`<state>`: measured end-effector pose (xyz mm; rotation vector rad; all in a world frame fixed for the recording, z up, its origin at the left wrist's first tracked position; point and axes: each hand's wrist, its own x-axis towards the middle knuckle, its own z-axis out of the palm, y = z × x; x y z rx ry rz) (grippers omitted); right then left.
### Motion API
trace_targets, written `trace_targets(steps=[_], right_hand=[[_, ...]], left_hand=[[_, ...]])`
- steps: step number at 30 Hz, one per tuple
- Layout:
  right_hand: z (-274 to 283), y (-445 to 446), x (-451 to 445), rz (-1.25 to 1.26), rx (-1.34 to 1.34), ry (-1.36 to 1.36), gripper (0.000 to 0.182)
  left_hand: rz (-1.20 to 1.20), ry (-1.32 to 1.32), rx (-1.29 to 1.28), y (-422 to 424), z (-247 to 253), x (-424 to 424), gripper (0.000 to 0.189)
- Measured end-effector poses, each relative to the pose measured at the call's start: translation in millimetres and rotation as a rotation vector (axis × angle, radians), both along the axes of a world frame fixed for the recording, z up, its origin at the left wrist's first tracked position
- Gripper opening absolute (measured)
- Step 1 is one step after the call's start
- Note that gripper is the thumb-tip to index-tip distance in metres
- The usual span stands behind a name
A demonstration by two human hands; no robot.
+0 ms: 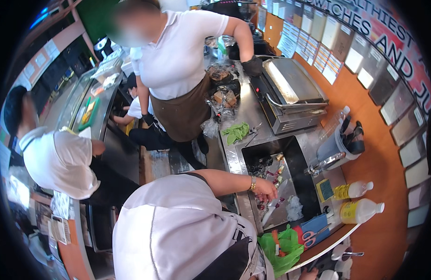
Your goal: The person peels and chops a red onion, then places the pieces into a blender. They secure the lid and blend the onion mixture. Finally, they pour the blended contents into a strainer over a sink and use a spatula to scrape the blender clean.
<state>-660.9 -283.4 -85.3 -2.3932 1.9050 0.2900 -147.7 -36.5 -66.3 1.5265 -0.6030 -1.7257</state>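
My left hand point(266, 190), with a gold-coloured wristwatch point(253, 183), reaches over a steel sink point(238, 154), fingers loosely spread and holding nothing visible. Under and beside it lies what looks like a white-handled knife point(268, 216), among vegetable scraps point(279, 179); contact is unclear. A crumpled translucent clump point(294, 208) sits farther right in the sink. Only part of my right hand point(309, 274) shows at the bottom edge, close to a dark handle; its grip is unclear. Between the hands are a green plastic bag point(283, 250) and scissors point(309, 238) on a blue cloth point(315, 225).
A co-worker in black gloves point(252, 66) stands beside a contact grill point(292, 82); green leaves point(235, 133) lie nearby. A sponge point(324, 190), bottles point(362, 211) and a plastic pitcher point(332, 145) line the sink's far side. Other people point(57, 161) work behind, one crouching.
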Motion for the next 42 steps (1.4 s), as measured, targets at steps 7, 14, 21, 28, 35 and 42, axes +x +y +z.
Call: trace_targets(steps=[7, 14, 21, 28, 35, 42], right_hand=[[16.6, -20.6, 20.6, 0.015, -0.127, 0.086, 0.049], [27.3, -11.6, -34.5, 0.205, -0.195, -0.188, 0.055], [107.5, 57.5, -9.9, -0.117, 0.205, -0.681, 0.05], [210.5, 107.9, 61.1, 0.635, -0.603, -0.481, 0.047], [278.6, 151.3, 166.3, -0.047, -0.241, -0.863, 0.034], [237.5, 230.4, 301.1, -0.254, 0.341, -1.479, 0.028]], left_hand=[[0.037, -0.01, -0.016, 13.5, 2.5, -2.6, 0.038], [0.061, 0.107, -0.042, 30.9, 0.0, 9.7, 0.037], [0.126, 0.126, -0.069, 42.7, -10.4, 20.9, 0.037], [0.13, 0.125, -0.111, 39.7, -3.7, 19.1, 0.039], [-0.237, -1.029, -0.557, -12.0, 63.9, -13.5, 0.061], [-0.376, -0.818, -0.595, 5.6, 66.2, 5.6, 0.068]])
